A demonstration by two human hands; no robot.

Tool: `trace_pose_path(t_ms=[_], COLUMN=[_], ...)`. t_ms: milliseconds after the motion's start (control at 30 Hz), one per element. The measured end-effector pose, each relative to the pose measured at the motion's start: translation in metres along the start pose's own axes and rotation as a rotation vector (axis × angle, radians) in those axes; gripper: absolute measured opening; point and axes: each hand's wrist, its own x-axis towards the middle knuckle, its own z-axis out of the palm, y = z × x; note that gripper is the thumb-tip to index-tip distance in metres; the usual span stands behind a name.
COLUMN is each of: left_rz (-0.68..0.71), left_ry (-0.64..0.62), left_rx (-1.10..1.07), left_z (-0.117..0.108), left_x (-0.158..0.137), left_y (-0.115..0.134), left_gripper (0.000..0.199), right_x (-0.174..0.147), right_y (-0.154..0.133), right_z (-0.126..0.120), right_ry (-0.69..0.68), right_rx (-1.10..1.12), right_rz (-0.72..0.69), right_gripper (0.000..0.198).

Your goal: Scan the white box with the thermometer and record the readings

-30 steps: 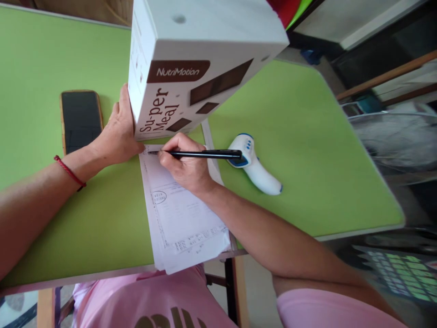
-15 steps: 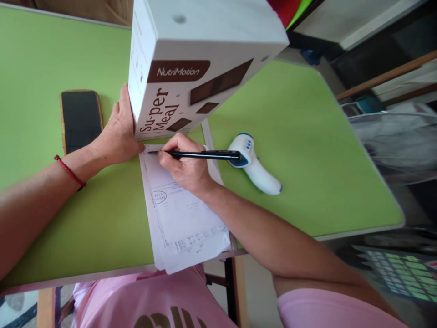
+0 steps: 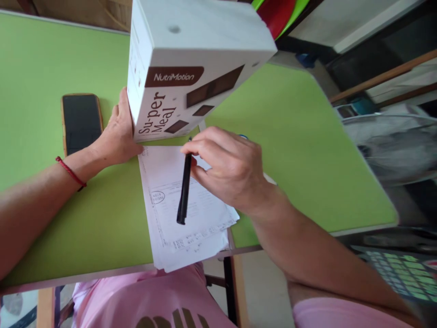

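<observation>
A slim black pen [image 3: 185, 191] is pinched in my right hand [image 3: 235, 166], its clip end hanging toward me and its tip pointing away. This hand is raised above the right side of a stack of papers [image 3: 175, 200] with print, handwriting and an oval stamp. My left hand [image 3: 118, 136] lies open on the table, fingers stretched along the left side of a tall white NutriMotion Su-per Meal box [image 3: 211, 41]. Its thumb touches the papers' upper left corner. Behind my right hand, the white infrared thermometer [image 3: 270, 179] is mostly hidden.
The green table [image 3: 307, 150] has a seam near the papers. A phone in a tan-edged case [image 3: 81, 120] lies beside my left wrist. Red and green plastic items [image 3: 278, 16] stand behind the box. To the right of the table are a fan [image 3: 392, 148] and a keyboard [image 3: 406, 273].
My right hand has lifted off the papers and moved right, swinging the pen so its clip end points toward me. It now covers most of the thermometer. My left hand keeps its place.
</observation>
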Motion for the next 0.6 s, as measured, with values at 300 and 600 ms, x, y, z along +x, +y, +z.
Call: trace_pose_path(t_ms=[300, 600], left_rz=[-0.021, -0.051], left_ry=[0.005, 0.036], left_rx=[0.047, 0.066], left_z=[-0.007, -0.012], left_x=[0.002, 0.001], left_y=[0.013, 0.019], left_gripper=[0.084, 0.071], right_x=[-0.036, -0.051], right_y=[0.002, 0.062], right_z=[-0.008, -0.017], right_ry=[-0.303, -0.067], right_rx=[-0.159, 0.104], right_rz=[-0.119, 0.119], right_gripper=[0.027, 0.028])
